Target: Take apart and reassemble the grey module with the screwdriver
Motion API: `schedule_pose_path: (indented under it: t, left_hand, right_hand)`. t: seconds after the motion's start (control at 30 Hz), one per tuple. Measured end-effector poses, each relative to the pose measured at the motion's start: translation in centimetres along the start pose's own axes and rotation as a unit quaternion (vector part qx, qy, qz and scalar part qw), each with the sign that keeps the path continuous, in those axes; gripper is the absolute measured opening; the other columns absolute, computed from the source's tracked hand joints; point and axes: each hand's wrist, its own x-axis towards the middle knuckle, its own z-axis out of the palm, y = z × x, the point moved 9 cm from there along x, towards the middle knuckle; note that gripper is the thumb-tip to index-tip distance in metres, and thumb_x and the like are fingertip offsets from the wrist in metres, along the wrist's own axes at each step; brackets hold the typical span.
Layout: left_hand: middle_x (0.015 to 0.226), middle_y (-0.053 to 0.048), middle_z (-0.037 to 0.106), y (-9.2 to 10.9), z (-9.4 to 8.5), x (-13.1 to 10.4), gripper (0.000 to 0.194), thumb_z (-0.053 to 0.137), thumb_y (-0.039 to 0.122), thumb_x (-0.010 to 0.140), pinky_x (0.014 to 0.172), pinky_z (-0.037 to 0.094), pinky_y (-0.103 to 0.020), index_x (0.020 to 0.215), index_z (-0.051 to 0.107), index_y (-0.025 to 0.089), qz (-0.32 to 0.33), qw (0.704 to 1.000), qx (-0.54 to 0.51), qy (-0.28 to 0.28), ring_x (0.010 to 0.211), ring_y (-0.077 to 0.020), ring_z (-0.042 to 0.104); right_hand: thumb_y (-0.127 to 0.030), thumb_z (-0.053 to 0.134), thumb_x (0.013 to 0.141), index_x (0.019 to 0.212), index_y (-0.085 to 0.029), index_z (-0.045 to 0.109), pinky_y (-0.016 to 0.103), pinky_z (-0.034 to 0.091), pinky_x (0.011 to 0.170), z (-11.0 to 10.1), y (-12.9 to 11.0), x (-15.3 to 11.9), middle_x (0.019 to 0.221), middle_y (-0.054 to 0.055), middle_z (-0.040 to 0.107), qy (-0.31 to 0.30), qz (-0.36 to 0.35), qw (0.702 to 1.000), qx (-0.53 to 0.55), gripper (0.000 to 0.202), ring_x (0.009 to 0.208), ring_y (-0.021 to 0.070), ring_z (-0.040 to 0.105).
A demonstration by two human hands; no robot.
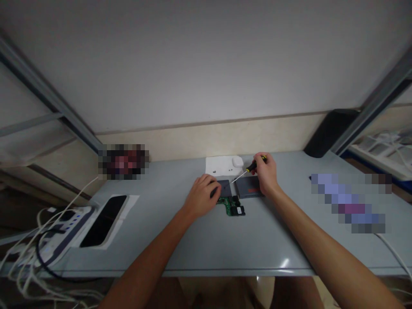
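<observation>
My right hand (267,174) is closed around the yellow-and-black handle of a screwdriver (256,164). Its thin metal shaft slants down to the left, and the tip is by the right end of a dark grey panel (225,187). Curled fingers of my left hand (202,196) grip the left end of that panel, which they partly hide. Just below the panel lies a green circuit board (229,207) with black connectors. A dark grey casing (247,189) with red lettering sits to the right, under my right wrist.
White paper (219,166) at the back carries a few small dark screws and a white rounded case (237,162). To the left are a phone (103,221) and a power strip (69,231) with tangled cables. A black cylinder (331,132) stands at back right. Two items are pixelated.
</observation>
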Motion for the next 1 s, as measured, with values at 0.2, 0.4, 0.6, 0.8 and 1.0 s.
schedule_pose_path:
  t: [0.2,0.4,0.6,0.8,1.0]
  left_hand:
    - [0.108,-0.01,0.072,-3.1,-1.0,0.0,0.018,0.062,0.017,0.103,0.099,0.055,-0.043,0.092,0.076,0.02,-0.081,0.995,0.046,0.035,0.11,-0.0267,0.063]
    - [0.099,-0.008,0.072,-4.0,-0.8,0.0,0.021,0.06,0.018,0.103,0.093,0.055,-0.041,0.086,0.073,0.02,-0.108,0.991,0.072,0.017,0.1,-0.0253,0.064]
    - [0.096,-0.007,0.073,-4.8,-0.8,-0.2,0.019,0.06,0.017,0.102,0.089,0.053,-0.037,0.087,0.071,0.02,-0.131,0.989,0.06,0.031,0.096,-0.0235,0.066]
    - [0.087,-0.006,0.07,-4.9,-0.8,-0.2,0.023,0.058,0.017,0.102,0.083,0.05,-0.036,0.083,0.069,0.019,-0.141,0.986,0.077,0.033,0.088,-0.0228,0.065]
    - [0.086,-0.006,0.069,-5.0,-0.7,-0.1,0.022,0.058,0.015,0.101,0.083,0.049,-0.036,0.082,0.068,0.019,-0.138,0.987,0.069,0.035,0.087,-0.0223,0.064]
  right_hand:
    - [-0.033,0.065,0.081,0.088,-0.022,0.065,0.023,0.042,0.044,0.0,1.5,-0.1,0.077,-0.004,0.058,0.009,0.068,0.997,0.027,0.013,0.054,0.0107,0.052]
    - [-0.034,0.066,0.083,0.091,-0.023,0.064,0.023,0.045,0.046,-0.1,1.7,0.0,0.076,-0.004,0.059,0.017,0.057,0.998,0.022,0.014,0.056,0.0113,0.053]
    - [-0.038,0.065,0.083,0.094,-0.024,0.063,0.023,0.044,0.048,-0.2,1.3,-0.2,0.078,-0.005,0.058,0.038,0.028,0.999,0.007,0.018,0.06,0.012,0.053]
    - [-0.043,0.063,0.086,0.098,-0.024,0.059,0.025,0.044,0.05,-0.5,0.6,-0.7,0.075,-0.007,0.054,0.082,-0.009,0.996,0.014,0.022,0.058,0.0124,0.051]
    - [-0.043,0.059,0.089,0.099,-0.025,0.055,0.024,0.043,0.051,-1.1,0.4,-0.5,0.081,-0.006,0.054,0.092,-0.022,0.995,0.017,0.021,0.059,0.0114,0.051]
